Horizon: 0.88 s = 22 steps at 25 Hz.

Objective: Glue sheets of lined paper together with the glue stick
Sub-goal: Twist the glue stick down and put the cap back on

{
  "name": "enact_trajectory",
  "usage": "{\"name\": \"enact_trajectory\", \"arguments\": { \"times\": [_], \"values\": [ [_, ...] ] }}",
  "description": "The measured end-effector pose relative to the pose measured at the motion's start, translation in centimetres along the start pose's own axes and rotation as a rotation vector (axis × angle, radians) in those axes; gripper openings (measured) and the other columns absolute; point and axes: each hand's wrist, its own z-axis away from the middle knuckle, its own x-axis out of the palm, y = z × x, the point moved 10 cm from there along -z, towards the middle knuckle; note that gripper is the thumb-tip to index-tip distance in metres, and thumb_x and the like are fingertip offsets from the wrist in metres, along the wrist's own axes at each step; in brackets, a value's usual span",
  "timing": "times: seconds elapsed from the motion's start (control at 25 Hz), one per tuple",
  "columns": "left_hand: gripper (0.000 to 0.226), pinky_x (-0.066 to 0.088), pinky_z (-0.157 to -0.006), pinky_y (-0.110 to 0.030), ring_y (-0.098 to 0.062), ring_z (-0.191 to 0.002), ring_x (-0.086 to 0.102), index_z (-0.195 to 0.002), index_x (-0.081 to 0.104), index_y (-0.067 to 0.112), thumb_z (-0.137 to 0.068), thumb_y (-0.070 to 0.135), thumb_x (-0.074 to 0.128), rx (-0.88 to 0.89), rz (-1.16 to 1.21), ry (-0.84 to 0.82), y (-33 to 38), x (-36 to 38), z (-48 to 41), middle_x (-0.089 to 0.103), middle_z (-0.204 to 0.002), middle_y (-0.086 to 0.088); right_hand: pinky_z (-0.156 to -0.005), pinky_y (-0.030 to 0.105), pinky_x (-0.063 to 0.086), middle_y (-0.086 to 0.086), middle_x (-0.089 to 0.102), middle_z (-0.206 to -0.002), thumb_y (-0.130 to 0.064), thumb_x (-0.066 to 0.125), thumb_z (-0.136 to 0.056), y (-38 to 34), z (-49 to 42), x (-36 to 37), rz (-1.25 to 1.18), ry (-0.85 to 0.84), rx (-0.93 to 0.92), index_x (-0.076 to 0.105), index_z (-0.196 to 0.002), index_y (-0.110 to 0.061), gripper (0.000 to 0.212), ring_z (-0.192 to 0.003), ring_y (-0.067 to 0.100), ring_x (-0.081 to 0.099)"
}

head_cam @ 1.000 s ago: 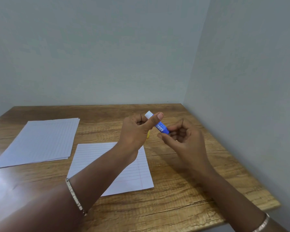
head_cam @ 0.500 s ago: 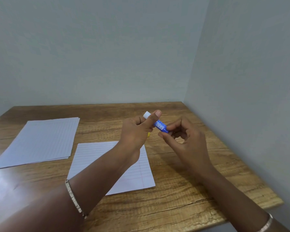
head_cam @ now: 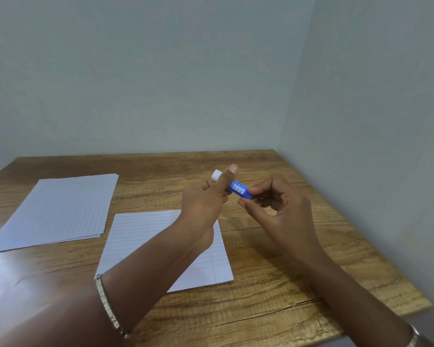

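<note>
Between the fingertips of both hands I see the glue stick held in the air. It sits a little further left than a second ago, while both grips look the same as before. The left hand has its fingers curled round the stick's middle, with the thumb laid up along it. The right hand pinches the blue end, forefinger on top, thumb tip beneath, the other fingers curled in.

The stick is blue with a white label and tilted, its white tip poking out past the left thumb, away from me.

Below the left fingers lies a single sheet of lined paper, flat and partly hidden by that forearm. Well to the left of the fingers sits a stack of lined sheets. Both rest on a wooden table set into a corner of plain pale walls. A metal bracelet circles the left wrist.
</note>
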Motion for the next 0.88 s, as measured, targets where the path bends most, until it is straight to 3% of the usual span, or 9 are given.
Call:
{"name": "enact_trajectory", "arguments": {
  "times": [0.12,0.24,0.32,0.48,0.56,0.68,0.76,0.88],
  "values": [
    [0.059,0.045,-0.082,-0.031,-0.001,-0.07,0.065,-0.098,0.073,-0.004,-0.074,0.05,0.079,0.048,-0.009,-0.003,0.2,0.0,-0.2,0.07,-0.068,0.007,-0.077,0.037,0.064,0.012,0.078,-0.088,-0.03,0.08,-0.084,2.2,0.5,1.2,-0.258,-0.079,0.291,0.067,-0.103,-0.007,0.033,-0.076,0.022,0.073],
    [0.058,0.04,-0.074,-0.026,0.0,-0.064,0.058,-0.09,0.073,-0.002,-0.074,0.053,0.078,0.125,-0.046,-0.016,0.7,0.2,-0.2,0.062,-0.062,0.008,-0.068,0.028,0.062,0.019,0.077,-0.084,-0.028,0.066,-0.095,3.7,1.3,2.8,-0.549,-0.165,0.552,0.066,-0.104,-0.002,0.028,-0.071,0.022,0.072],
    [0.053,0.04,-0.072,-0.025,-0.004,-0.071,0.057,-0.086,0.075,0.003,-0.073,0.055,0.078,0.153,-0.053,-0.031,0.9,0.3,-0.1,0.062,-0.067,0.007,-0.066,0.025,0.06,0.017,0.076,-0.082,-0.018,0.071,-0.089,3.5,1.0,2.4,-0.601,-0.107,0.518,0.064,-0.101,-0.003,0.021,-0.07,0.02,0.071],
    [0.047,0.038,-0.07,-0.019,-0.003,-0.073,0.057,-0.084,0.076,0.007,-0.075,0.053,0.077,0.188,-0.046,-0.052,1.3,0.7,0.2,0.063,-0.074,0.001,-0.076,0.029,0.058,0.015,0.064,-0.08,0.001,0.085,-0.076,2.9,0.3,0.6,-0.327,-0.04,0.312,0.058,-0.078,-0.007,0.028,-0.08,0.023,0.067],
    [0.045,0.039,-0.069,-0.018,0.0,-0.066,0.055,-0.083,0.075,0.007,-0.075,0.051,0.078,0.204,-0.044,-0.054,1.5,0.7,0.4,0.061,-0.072,0.001,-0.078,0.03,0.057,0.019,0.061,-0.084,-0.009,0.088,-0.071,3.5,0.6,1.1,-0.461,-0.082,0.43,0.057,-0.075,-0.008,0.03,-0.086,0.03,0.065],
    [0.045,0.04,-0.069,-0.018,0.0,-0.062,0.051,-0.08,0.072,0.004,-0.077,0.048,0.078,0.225,-0.044,-0.058,1.9,0.5,0.3,0.056,-0.07,0.001,-0.068,0.025,0.062,0.021,0.074,-0.088,-0.038,0.076,-0.08,4.2,1.7,2.9,-0.696,-0.161,0.692,0.067,-0.096,-0.005,0.037,-0.078,0.027,0.073],
    [0.046,0.041,-0.07,-0.018,-0.001,-0.063,0.051,-0.082,0.071,0.001,-0.078,0.047,0.078,0.231,-0.048,-0.078,2.0,0.5,0.2,0.056,-0.072,-0.001,-0.063,0.024,0.062,0.021,0.077,-0.087,-0.04,0.067,-0.089,4.6,2.0,3.4,-0.733,-0.171,0.77,0.068,-0.107,-0.002,0.042,-0.071,0.021,0.076],
    [0.049,0.043,-0.074,-0.021,-0.002,-0.066,0.053,-0.088,0.073,0.0,-0.078,0.048,0.077,0.237,-0.076,-0.112,2.0,0.8,0.0,0.058,-0.074,-0.002,-0.063,0.021,0.062,0.02,0.077,-0.087,-0.029,0.07,-0.085,4.7,1.9,3.4,-0.803,-0.137,0.774,0.068,-0.113,0.004,0.044,-0.07,0.018,0.077]
  ]
}}
